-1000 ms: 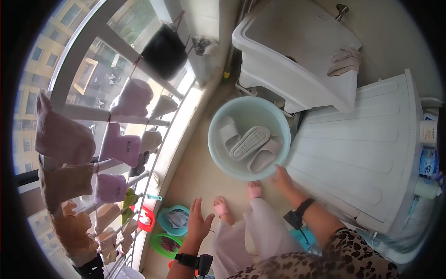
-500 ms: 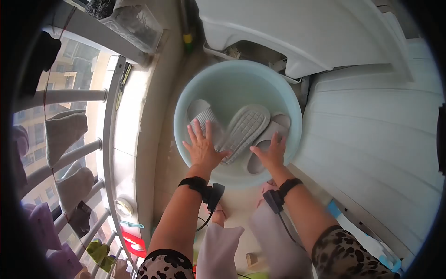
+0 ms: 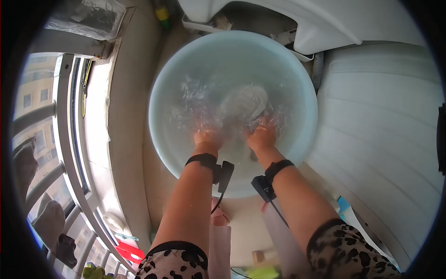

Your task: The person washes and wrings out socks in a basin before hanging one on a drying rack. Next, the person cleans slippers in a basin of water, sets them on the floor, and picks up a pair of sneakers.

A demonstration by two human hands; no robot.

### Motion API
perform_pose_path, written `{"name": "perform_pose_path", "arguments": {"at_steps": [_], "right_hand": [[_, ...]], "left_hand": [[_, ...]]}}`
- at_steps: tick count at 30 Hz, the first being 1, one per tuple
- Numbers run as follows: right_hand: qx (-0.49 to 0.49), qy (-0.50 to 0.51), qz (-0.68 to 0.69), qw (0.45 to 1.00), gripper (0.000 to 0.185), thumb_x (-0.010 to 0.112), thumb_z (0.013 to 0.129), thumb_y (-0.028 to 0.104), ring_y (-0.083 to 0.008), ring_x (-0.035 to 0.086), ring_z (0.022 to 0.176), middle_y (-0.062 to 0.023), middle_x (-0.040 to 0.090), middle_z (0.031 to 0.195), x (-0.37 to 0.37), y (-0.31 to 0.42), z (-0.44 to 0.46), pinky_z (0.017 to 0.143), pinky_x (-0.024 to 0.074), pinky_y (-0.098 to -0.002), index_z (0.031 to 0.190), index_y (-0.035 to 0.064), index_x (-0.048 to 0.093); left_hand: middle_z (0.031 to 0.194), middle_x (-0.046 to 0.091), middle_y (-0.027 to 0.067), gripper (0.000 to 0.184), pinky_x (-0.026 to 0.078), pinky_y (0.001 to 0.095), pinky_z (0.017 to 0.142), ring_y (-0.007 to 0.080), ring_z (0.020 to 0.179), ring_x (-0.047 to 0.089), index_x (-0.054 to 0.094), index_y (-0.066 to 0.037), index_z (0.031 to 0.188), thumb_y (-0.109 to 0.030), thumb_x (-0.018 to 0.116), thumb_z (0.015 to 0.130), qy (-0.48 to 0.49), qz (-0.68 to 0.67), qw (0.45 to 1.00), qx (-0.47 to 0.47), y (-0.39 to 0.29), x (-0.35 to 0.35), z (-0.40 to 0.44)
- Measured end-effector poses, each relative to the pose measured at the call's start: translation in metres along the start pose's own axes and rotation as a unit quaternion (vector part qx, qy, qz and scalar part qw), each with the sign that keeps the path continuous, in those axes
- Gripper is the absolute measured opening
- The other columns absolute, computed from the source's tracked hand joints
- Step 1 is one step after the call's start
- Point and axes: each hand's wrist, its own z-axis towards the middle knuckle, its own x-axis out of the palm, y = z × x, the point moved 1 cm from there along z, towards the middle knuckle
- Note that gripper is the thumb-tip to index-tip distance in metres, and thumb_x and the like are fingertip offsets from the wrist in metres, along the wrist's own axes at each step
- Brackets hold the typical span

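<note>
From my head view, I record the basin point(image 3: 157, 116) on the floor point(image 3: 238, 218), beside the white sink stand point(image 3: 325, 23). One slipper point(image 3: 250, 103) lies in the basin's water point(image 3: 232, 56), its outline blurred. The left hand point(image 3: 206, 136) and the right hand point(image 3: 262, 135) are apart from each other, both dipped into the water amid splashes, the right hand nearer the slipper. Fingers are obscured; I cannot tell whether either hand grips anything. Each wrist carries a black strap point(image 3: 201, 159).

Left hand point(image 3: 207, 135) and right hand point(image 3: 262, 136) lowered, submerged
</note>
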Motion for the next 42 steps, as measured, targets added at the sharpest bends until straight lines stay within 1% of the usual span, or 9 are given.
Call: {"name": "perform_pose_path", "arguments": {"at_steps": [3, 4, 8, 15, 22, 27, 30, 38, 42], "right_hand": [[-0.072, 0.059, -0.079, 0.992, 0.078, 0.066, 0.076, 0.046, -0.0359, 0.031, 0.129, -0.0238, 0.021, 0.142, 0.003, 0.001, 0.018, 0.102, 0.0334, -0.0452, 0.133, 0.0016, 0.036], [-0.032, 0.105, -0.057, 0.992, 0.077, 0.066, 0.076, 0.043, -0.0358, 0.030, 0.129, -0.0232, 0.021, 0.142, -0.011, 0.004, 0.016, 0.102, 0.0327, -0.0443, 0.134, 0.0011, 0.035], [-0.074, -0.150, 0.176, 0.970, 0.080, 0.072, 0.072, 0.028, -0.0408, 0.024, 0.131, -0.0199, 0.021, 0.142, -0.061, 0.026, -0.038, 0.105, 0.0266, -0.0455, 0.136, 0.0074, 0.030], [-0.210, -0.046, -0.018, 0.976, 0.086, 0.077, 0.065, 0.018, -0.0423, 0.013, 0.134, -0.0188, 0.016, 0.143, -0.074, 0.088, -0.061, 0.098, 0.0306, -0.0577, 0.136, 0.0085, 0.029], [-0.214, 0.020, -0.152, 0.965, 0.054, 0.054, 0.084, 0.015, -0.0351, 0.012, 0.136, -0.0142, 0.017, 0.145, 0.000, 0.086, 0.000, 0.101, 0.0281, -0.0572, 0.135, 0.0098, 0.036], [-0.155, 0.208, -0.100, 0.961, 0.048, 0.047, 0.086, 0.019, -0.0338, 0.026, 0.131, -0.0175, 0.037, 0.137, 0.046, 0.059, 0.028, 0.100, 0.0331, -0.0473, 0.132, 0.0056, 0.041], [-0.203, 0.087, -0.086, 0.972, 0.047, 0.048, 0.086, 0.020, -0.0335, 0.030, 0.129, -0.0162, 0.040, 0.135, 0.109, 0.042, 0.059, 0.101, 0.0330, -0.0446, 0.130, 0.0049, 0.044], [-0.257, 0.150, -0.253, 0.921, 0.052, 0.057, 0.080, 0.027, -0.0324, 0.030, 0.129, -0.0163, 0.041, 0.134, 0.020, 0.080, 0.031, 0.103, 0.0326, -0.0399, 0.127, 0.0053, 0.047], [-0.050, 0.166, 0.026, 0.985, 0.039, 0.052, 0.085, 0.022, -0.0289, 0.042, 0.122, -0.0158, 0.041, 0.133, -0.005, 0.087, 0.012, 0.099, 0.0373, -0.0380, 0.122, 0.0083, 0.052]], "left_hand": [[0.148, 0.017, 0.0174, 0.065, 0.024, 0.0489, 0.108, 0.0433, 0.135, 0.012, 0.035, -0.011, 0.138, -0.050, 0.041, 0.087, -0.251, 0.125, 0.959, -0.031, -0.005, 0.025, 0.019], [0.148, 0.014, 0.0180, 0.067, 0.034, 0.0479, 0.102, 0.0445, 0.134, 0.013, 0.031, -0.012, 0.140, -0.043, 0.051, 0.085, -0.143, 0.232, 0.962, -0.012, -0.020, -0.007, -0.011], [0.141, 0.027, 0.0191, 0.059, 0.041, 0.0452, 0.096, 0.0409, 0.130, 0.024, 0.042, -0.009, 0.128, -0.025, 0.066, 0.077, -0.272, -0.113, 0.955, 0.020, -0.018, -0.043, -0.073], [0.107, 0.058, 0.0129, 0.024, 0.047, 0.0363, 0.083, 0.0335, 0.098, 0.056, 0.058, -0.005, 0.100, -0.009, 0.063, 0.077, -0.559, -0.170, 0.800, 0.135, 0.060, -0.126, -0.129], [0.117, 0.058, 0.0111, 0.037, 0.045, 0.0322, 0.082, 0.0215, 0.104, 0.056, 0.056, -0.005, 0.116, -0.017, 0.060, 0.082, -0.240, -0.510, 0.826, -0.017, 0.161, -0.162, -0.045], [0.114, 0.056, 0.0106, 0.048, 0.047, 0.0310, 0.081, 0.0201, 0.103, 0.053, 0.051, -0.004, 0.121, -0.039, 0.047, 0.090, -0.144, -0.347, 0.921, 0.101, 0.200, -0.139, 0.020], [0.093, 0.064, 0.0110, 0.038, 0.049, 0.0293, 0.071, 0.0168, 0.079, 0.061, 0.058, -0.002, 0.113, -0.031, 0.044, 0.091, -0.061, -0.509, 0.858, -0.028, 0.144, -0.155, -0.020], [0.098, 0.064, 0.0164, 0.038, 0.048, 0.0383, 0.077, 0.0275, 0.087, 0.062, 0.061, 0.000, 0.106, -0.032, 0.050, 0.088, -0.299, -0.183, 0.934, 0.066, 0.220, -0.129, 0.074], [0.098, 0.062, 0.0196, 0.025, 0.046, 0.0393, 0.081, 0.0316, 0.092, 0.059, 0.059, -0.001, 0.103, -0.015, 0.055, 0.083, -0.400, -0.185, 0.894, 0.083, 0.187, -0.143, 0.020]]}}
